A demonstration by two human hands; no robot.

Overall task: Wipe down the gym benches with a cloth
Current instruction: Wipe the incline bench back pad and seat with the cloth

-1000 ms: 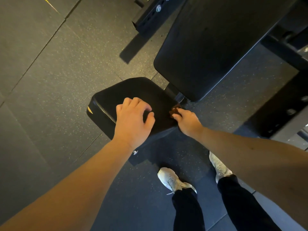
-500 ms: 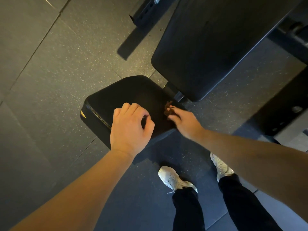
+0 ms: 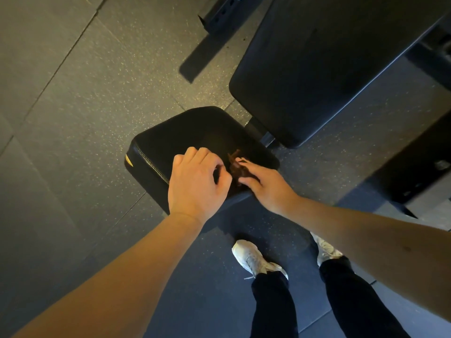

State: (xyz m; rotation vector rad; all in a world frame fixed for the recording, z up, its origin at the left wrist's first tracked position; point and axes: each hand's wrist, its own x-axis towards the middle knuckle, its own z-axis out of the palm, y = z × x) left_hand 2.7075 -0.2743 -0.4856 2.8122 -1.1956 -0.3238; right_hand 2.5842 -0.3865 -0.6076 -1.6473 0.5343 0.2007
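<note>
A black padded bench seat [image 3: 185, 132] lies in the middle of the head view, with the larger black back pad [image 3: 317, 69] beyond it to the upper right. A small dark brown cloth [image 3: 234, 167] sits bunched on the seat's near right part. My right hand [image 3: 266, 184] pinches the cloth between thumb and fingers against the pad. On the seat's near edge rests my left hand [image 3: 195, 184], its fingers curled and its thumb right beside the cloth. Whether the left hand holds the cloth is hidden.
Speckled rubber floor tiles [image 3: 73, 106] surround the bench. A black steel frame bar [image 3: 219, 18] runs at the top, and dark equipment [image 3: 415, 167] stands to the right. My white shoes [image 3: 251, 258] stand just below the seat.
My right hand has slid the cloth leftwards from the seat's right corner until it meets my left thumb. The left hand has stayed on the seat's near edge.
</note>
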